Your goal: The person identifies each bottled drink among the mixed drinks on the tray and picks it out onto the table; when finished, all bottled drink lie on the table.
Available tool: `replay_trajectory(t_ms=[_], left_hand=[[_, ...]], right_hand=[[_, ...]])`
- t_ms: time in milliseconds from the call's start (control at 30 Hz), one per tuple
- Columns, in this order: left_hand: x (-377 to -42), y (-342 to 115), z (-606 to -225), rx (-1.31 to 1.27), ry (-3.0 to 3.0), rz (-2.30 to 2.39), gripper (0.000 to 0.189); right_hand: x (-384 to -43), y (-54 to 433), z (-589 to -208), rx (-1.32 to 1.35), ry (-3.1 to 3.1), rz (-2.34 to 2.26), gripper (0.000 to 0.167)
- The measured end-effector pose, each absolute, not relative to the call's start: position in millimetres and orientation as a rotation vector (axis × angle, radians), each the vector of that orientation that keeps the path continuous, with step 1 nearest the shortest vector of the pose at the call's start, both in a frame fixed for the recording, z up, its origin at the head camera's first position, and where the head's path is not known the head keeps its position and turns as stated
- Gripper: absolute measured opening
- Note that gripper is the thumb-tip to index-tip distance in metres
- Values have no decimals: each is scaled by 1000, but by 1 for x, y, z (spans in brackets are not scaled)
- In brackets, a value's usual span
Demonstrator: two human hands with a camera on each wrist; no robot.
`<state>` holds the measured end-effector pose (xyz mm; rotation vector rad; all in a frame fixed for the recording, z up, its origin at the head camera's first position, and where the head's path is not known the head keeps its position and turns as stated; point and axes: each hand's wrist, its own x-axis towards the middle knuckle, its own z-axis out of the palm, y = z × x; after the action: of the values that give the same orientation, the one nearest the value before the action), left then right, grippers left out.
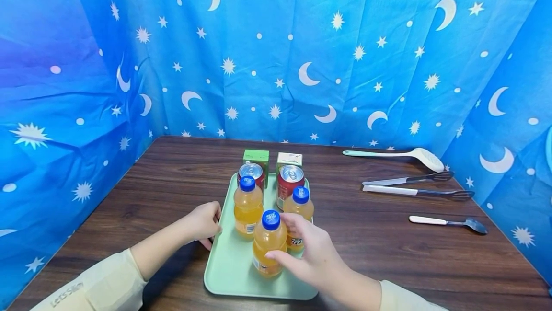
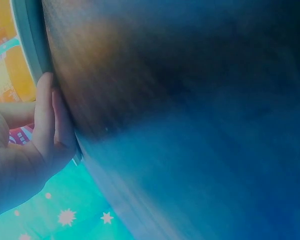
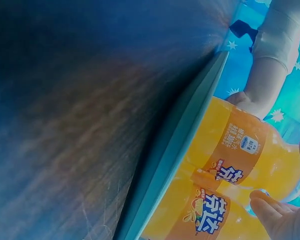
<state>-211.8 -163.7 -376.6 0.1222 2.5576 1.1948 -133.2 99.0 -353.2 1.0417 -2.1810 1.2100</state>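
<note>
My left hand (image 1: pixel 206 223) grips the left edge of a light green tray (image 1: pixel 233 272); in the left wrist view its fingers (image 2: pixel 45 112) press against the rim. My right hand (image 1: pixel 316 253) is curled round the front orange soda bottle (image 1: pixel 270 244), thumb across its near side and fingers on its right. That bottle stands upright on the tray. Two more blue-capped orange soda bottles stand behind it, one left (image 1: pixel 248 210) and one right (image 1: pixel 302 208), the right one partly hidden by the hand. The right wrist view shows printed labels (image 3: pixel 230 172) on two bottles.
Two red cans, left (image 1: pixel 251 171) and right (image 1: pixel 291 177), stand behind the bottles, with a green carton (image 1: pixel 256 154) and a pale-topped carton (image 1: pixel 290 158) at the far end. Rightward lie a slotted turner (image 1: pixel 427 157), tongs (image 1: pixel 414 190) and a spoon (image 1: pixel 448 223).
</note>
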Motion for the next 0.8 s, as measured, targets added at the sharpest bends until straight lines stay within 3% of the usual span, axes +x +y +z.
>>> replay_trajectory(t_ms=[800], left_hand=[[-212,-163,-377,124,2574,1177,23]], right_hand=[[-133,94,-355,1051,-2216,1281,54]])
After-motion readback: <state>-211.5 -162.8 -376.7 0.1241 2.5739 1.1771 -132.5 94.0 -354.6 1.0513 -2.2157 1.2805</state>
